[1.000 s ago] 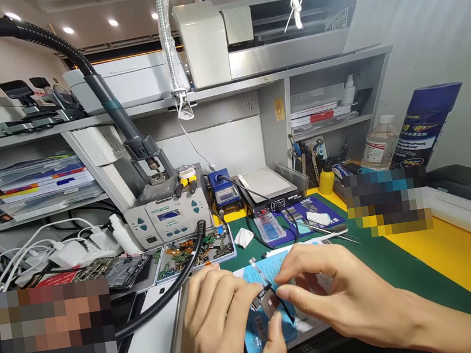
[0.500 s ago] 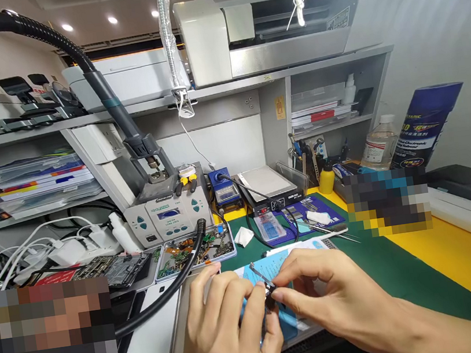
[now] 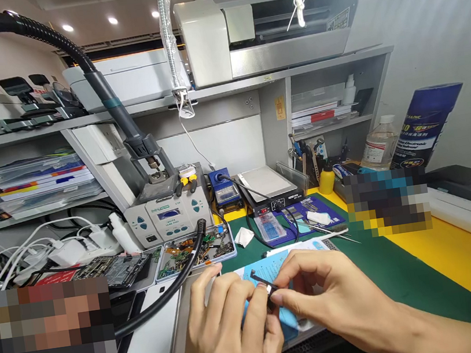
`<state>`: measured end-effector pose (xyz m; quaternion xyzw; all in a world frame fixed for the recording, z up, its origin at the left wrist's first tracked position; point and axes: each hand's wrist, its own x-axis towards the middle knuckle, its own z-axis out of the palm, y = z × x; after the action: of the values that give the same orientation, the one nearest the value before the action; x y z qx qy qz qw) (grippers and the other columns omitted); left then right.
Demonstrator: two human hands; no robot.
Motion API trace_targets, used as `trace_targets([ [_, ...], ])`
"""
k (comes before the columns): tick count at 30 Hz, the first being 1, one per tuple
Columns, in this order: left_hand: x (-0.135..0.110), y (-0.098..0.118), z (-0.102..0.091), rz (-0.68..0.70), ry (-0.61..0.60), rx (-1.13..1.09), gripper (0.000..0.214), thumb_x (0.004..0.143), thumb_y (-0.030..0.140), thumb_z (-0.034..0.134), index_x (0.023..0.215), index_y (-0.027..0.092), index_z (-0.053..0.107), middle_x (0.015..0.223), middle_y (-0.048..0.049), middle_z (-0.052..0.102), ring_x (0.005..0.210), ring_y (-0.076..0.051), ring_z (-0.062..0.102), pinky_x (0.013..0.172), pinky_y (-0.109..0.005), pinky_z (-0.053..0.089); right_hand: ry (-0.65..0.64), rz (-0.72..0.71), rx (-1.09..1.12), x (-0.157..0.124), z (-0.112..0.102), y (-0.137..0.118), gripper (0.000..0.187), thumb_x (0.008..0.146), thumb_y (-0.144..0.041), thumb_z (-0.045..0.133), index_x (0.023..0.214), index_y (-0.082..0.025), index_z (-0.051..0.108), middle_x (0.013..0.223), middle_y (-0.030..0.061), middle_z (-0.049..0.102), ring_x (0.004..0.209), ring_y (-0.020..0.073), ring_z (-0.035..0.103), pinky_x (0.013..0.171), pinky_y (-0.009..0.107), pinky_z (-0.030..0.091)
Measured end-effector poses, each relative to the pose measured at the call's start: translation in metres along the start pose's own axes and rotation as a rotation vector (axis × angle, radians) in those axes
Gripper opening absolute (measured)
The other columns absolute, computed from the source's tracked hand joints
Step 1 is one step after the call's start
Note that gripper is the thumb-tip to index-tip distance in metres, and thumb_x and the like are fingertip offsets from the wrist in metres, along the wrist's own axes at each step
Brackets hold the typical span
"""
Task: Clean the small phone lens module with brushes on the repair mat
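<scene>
Low in the middle of the view, both my hands pinch one small dark metal part point(image 3: 263, 285) with a thin strip sticking up to the left. My left hand point(image 3: 227, 335) grips it from below with thumb and fingertips closed. From the right, my right hand point(image 3: 326, 292) holds the same part between thumb and forefinger. Under the hands lies a light blue sheet point(image 3: 270, 266) on the green mat point(image 3: 389, 272).
A soldering station point(image 3: 168, 212) with a black hose point(image 3: 164, 294) stands behind, beside a tray of small parts point(image 3: 193, 252). A hot plate point(image 3: 270, 189), tweezers point(image 3: 326, 231), a solvent bottle point(image 3: 380, 144) and a blue roll point(image 3: 427, 123) stand further back. A white phone point(image 3: 148, 352) lies left.
My hands have closed in on the small part and turned it; its thin strip now points more to the left and sits lower. The blue piece under my left hand is hidden now.
</scene>
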<state>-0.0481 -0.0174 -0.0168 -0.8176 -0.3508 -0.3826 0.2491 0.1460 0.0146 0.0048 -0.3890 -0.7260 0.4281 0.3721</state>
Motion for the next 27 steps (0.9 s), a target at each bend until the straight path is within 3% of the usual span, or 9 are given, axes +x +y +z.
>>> trace_targets([
  [4,0.000,0.000,-0.001,-0.029,-0.012,-0.027,0.026,0.074,0.005,0.070,0.099,0.010,0.066,0.082,-0.0091,0.066,0.086,-0.024,0.059,0.090,-0.057,0.049,-0.061,0.124,0.185,0.002,-0.001,0.002,0.020,0.079,-0.032,0.081,0.078,-0.015,0.068,0.060,-0.0045,0.057,0.053,0.0090,0.046,0.049,0.021,0.035],
  [10,0.000,0.002,-0.004,-0.095,-0.022,-0.147,0.026,0.074,0.005,0.066,0.098,0.014,0.064,0.082,-0.0074,0.064,0.085,-0.023,0.057,0.092,-0.055,0.047,-0.209,0.198,0.411,0.005,-0.008,0.001,0.028,0.071,-0.031,0.088,0.076,-0.015,0.065,0.054,-0.0080,0.051,0.050,0.0070,0.040,0.047,0.020,0.029],
  [13,-0.001,0.002,-0.005,-0.085,-0.013,-0.156,0.029,0.073,0.004,0.067,0.101,0.013,0.064,0.082,-0.0077,0.064,0.086,-0.023,0.057,0.092,-0.056,0.047,-0.230,0.195,0.435,0.006,-0.010,0.001,0.030,0.072,-0.033,0.088,0.072,-0.015,0.064,0.054,-0.0078,0.049,0.052,0.0072,0.036,0.048,0.021,0.026],
  [22,0.002,0.002,-0.002,-0.078,0.010,-0.156,0.025,0.074,0.004,0.069,0.097,0.013,0.066,0.080,-0.0071,0.065,0.085,-0.022,0.058,0.092,-0.055,0.048,-0.268,0.298,0.457,0.010,-0.017,0.002,0.029,0.063,-0.030,0.092,0.070,-0.014,0.069,0.057,-0.0049,0.056,0.055,0.0090,0.043,0.053,0.023,0.030],
  [27,0.003,0.004,-0.003,-0.104,0.020,-0.168,0.021,0.074,0.005,0.069,0.094,0.014,0.065,0.079,-0.0066,0.064,0.083,-0.022,0.058,0.091,-0.053,0.049,-0.249,0.267,0.301,0.008,-0.017,-0.003,0.026,0.071,-0.033,0.087,0.074,-0.015,0.068,0.055,-0.0060,0.050,0.054,0.0090,0.037,0.049,0.023,0.026],
])
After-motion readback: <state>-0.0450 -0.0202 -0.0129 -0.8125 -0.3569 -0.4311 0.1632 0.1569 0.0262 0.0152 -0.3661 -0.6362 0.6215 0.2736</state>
